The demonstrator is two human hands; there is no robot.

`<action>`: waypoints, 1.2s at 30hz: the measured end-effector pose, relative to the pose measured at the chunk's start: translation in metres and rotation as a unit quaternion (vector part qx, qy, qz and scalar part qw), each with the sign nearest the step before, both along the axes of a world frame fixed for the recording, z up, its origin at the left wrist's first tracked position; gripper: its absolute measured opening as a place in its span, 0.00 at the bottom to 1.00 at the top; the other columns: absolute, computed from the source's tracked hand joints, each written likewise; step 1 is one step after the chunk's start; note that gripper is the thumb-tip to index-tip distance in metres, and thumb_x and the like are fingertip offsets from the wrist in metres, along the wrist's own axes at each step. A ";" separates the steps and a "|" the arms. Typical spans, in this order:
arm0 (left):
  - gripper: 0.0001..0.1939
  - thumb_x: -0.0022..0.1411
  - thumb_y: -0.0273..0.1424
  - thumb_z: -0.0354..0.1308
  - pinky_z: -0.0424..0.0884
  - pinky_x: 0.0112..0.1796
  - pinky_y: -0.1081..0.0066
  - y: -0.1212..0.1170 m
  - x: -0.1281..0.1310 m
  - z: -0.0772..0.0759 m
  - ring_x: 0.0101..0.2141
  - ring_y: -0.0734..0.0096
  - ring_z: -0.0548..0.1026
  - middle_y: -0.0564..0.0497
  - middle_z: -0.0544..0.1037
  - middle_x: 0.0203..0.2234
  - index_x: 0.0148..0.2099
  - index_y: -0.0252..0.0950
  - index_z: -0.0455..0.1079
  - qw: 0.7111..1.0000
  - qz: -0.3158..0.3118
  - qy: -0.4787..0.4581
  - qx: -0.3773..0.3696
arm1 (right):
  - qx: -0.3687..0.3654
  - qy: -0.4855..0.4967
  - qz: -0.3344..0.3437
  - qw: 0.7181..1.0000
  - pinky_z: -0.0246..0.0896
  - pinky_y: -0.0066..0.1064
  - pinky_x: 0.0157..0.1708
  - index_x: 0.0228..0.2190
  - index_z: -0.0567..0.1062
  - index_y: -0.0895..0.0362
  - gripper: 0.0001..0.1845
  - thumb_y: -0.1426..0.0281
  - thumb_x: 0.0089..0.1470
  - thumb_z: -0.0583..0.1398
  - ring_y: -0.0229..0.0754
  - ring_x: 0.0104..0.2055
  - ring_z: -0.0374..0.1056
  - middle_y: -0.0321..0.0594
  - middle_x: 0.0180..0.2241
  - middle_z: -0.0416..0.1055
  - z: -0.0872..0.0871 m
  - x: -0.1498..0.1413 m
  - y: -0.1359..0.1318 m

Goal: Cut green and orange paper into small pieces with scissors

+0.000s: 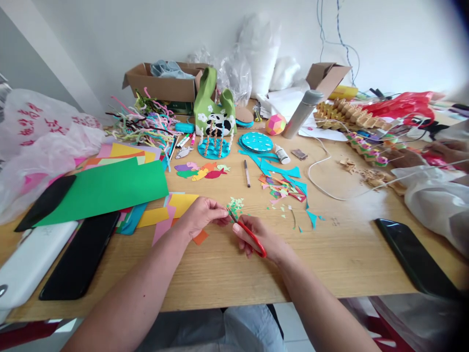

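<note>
My right hand (256, 237) is closed around red-handled scissors (246, 231), whose blades point up-left toward my left hand. My left hand (203, 214) pinches something small at its fingertips, right at the scissor tips; I cannot make out what it is. A scatter of tiny green paper bits (235, 205) lies on the wooden table (330, 254) just beyond the blades. An orange paper scrap (200, 237) sits under my left wrist.
Coloured paper sheets, a big green sheet (106, 190), and two dark phones (82, 256) lie at left. Paper fish (201, 171), blue cut-outs (256, 143), a pen (247, 173) and scraps (282, 188) fill the middle. Another phone (414, 256) lies at right, near another person's hand (443, 151).
</note>
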State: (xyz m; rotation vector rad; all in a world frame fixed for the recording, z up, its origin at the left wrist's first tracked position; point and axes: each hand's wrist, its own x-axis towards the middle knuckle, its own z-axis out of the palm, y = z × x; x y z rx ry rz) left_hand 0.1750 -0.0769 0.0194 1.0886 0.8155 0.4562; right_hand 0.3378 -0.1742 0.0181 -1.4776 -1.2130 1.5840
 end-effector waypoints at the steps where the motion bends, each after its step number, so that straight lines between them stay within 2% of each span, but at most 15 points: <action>1: 0.10 0.43 0.33 0.67 0.71 0.35 0.66 0.000 0.000 0.000 0.25 0.69 0.75 0.45 0.79 0.23 0.26 0.29 0.76 1.000 0.001 0.000 -0.001 | 0.002 -0.001 0.000 1.000 0.54 0.22 0.13 0.26 0.60 0.55 0.27 0.45 0.47 0.61 0.31 0.14 0.61 0.29 0.17 0.66 -0.001 0.000 0.000; 20: 0.10 0.42 0.33 0.67 0.71 0.35 0.66 0.000 0.001 -0.001 0.25 0.69 0.75 0.46 0.79 0.22 0.26 0.30 0.76 1.000 0.009 0.002 -0.004 | -0.004 -0.018 -0.010 1.000 0.51 0.21 0.12 0.25 0.59 0.55 0.27 0.47 0.46 0.62 0.32 0.14 0.60 0.28 0.15 0.64 0.003 -0.002 0.001; 36: 0.09 0.43 0.33 0.67 0.71 0.35 0.67 0.000 0.001 -0.001 0.25 0.69 0.75 0.46 0.79 0.22 0.25 0.30 0.76 1.000 0.004 0.003 -0.004 | -0.011 -0.038 -0.028 0.999 0.52 0.20 0.09 0.24 0.58 0.54 0.27 0.46 0.45 0.63 0.30 0.11 0.57 0.27 0.13 0.63 0.002 -0.004 0.001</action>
